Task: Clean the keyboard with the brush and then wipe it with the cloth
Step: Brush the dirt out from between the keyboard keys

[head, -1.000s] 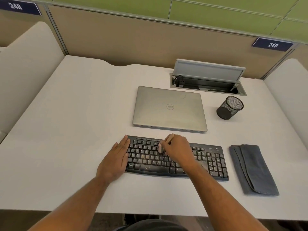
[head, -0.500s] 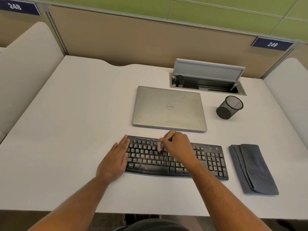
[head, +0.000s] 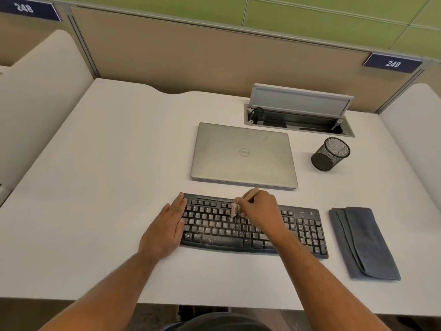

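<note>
**Brushing a dusty keyboard, cloth waiting to the right**

Brushing is under way at the near edge of the white desk [head: 95, 187]. The black keyboard [head: 307, 232] lies flat there, speckled with pale crumbs, thickest along its near rows and space bar. The person's right hand [head: 261, 209] has its fingers curled tight around a small brush [head: 236, 209], the light handle poking out toward the far side and the pale bristle end angled down onto the upper-middle keys. The left hand [head: 167, 228] lies flat on the keyboard's left end, fingers straight and close together, pressing rather than gripping.

To my eye the keyboard is a light, stiff plastic slab that would skate on this smooth top, so that steadying palm at the left end seems the right place to hold it; pinching the keys themselves would risk popping a cap. The brush looks thin and nearly weightless, best held low on the handle like a pen, as it is, with soft bristles that should flex into the gaps.

Just right of the keyboard, not touching it, lies the folded grey cloth [head: 365, 244], untouched. It looks soft and limp, likely to unfold if lifted by one corner, so gathering it from the middle would serve better. Beyond sit a closed silver laptop [head: 243, 156] and a black mesh pen cup [head: 330, 154].
</note>
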